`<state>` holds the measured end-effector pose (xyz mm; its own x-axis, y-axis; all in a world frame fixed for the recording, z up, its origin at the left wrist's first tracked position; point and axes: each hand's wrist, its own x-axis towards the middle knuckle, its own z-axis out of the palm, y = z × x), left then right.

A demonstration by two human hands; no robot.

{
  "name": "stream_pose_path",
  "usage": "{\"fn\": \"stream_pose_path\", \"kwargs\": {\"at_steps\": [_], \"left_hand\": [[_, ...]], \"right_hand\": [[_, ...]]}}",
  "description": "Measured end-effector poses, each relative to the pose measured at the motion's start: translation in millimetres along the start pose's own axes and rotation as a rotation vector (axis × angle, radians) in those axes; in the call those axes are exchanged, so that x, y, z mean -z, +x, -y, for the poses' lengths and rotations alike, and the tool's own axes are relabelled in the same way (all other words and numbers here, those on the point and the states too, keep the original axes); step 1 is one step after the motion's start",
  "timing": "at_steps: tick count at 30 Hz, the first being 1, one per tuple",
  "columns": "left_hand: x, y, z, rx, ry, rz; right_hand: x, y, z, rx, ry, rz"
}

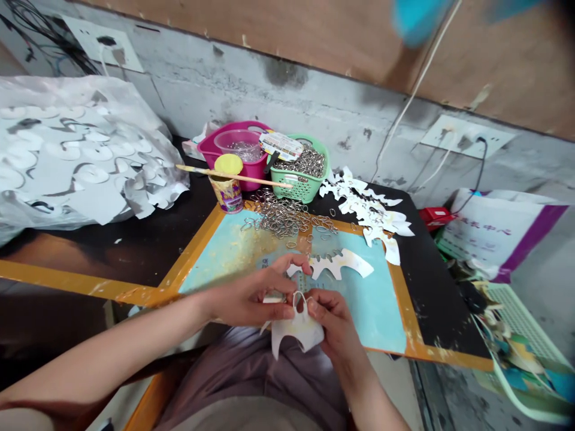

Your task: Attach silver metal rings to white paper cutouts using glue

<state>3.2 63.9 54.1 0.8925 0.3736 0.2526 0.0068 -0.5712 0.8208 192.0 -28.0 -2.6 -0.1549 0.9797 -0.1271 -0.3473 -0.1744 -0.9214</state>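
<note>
Blue mat (368, 317) on black table (431, 287), metal rings (287, 215), concrete wall (314, 102) behind

The left arm (103, 353) comes in from 7 o'clock and the right arm (377, 401) from 5 o'clock. Both are bare, and so are the left hand (249, 296) and right hand (335, 326). Soft gray-purple cloth (251, 365) covers the lap at 6 o'clock, with light tan cloth (242, 416) below it.

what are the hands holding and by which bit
The left hand and right hand pinch a white cut-out by its top edge, on either side of a small ring looped through it.
</note>
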Motion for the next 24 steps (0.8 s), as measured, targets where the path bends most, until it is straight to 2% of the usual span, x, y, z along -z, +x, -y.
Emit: {"fn": "stream_pose_path", "kwargs": {"at_steps": [2,5,9,13,16,17,18,21,22,23,24], "left_hand": [[-0.3,-0.3,2.3,0.006,-0.008,-0.005],[2.2,-1.0,3.0,0.026,0.029,-0.037],[4.0,-1.5,0.5,0.032,0.042,-0.049],[1.0,-1.7,4.8,0.029,-0.04,-0.049],[0.0,-5.7,9.8,0.034,0.006,-0.079],[-0.8,-9.3,10.4,0.053,0.051,-0.143],[-2.8,-14.4,10.1,0.082,0.095,-0.257],[-21.0,-37.7,5.3,0.149,0.132,-0.741],[-31.8,-46.0,3.5,0.138,0.097,-0.845],[-44.3,-53.3,2.3,0.2,0.024,-0.862],[-57.7,-58.5,2.0,0.243,-0.04,-0.791]], "right_hand": [[3.4,2.2,1.2,-0.053,0.013,0.092],[7.6,5.1,9.8,-0.065,-0.112,0.194],[2.8,6.8,18.1,0.019,-0.27,0.182],[-2.5,4.0,9.6,0.068,-0.22,0.208],[-0.1,3.8,-1.7,0.083,-0.192,0.177],[1.3,4.8,-5.3,0.098,-0.194,0.127],[2.6,6.4,-8.6,0.118,-0.2,0.062],[3.7,12.7,-17.2,0.155,-0.23,-0.13],[2.7,14.5,-19.8,0.157,-0.239,-0.16],[1.0,15.9,-22.3,0.158,-0.244,-0.174],[-1.5,16.8,-24.6,0.162,-0.243,-0.178]]}}
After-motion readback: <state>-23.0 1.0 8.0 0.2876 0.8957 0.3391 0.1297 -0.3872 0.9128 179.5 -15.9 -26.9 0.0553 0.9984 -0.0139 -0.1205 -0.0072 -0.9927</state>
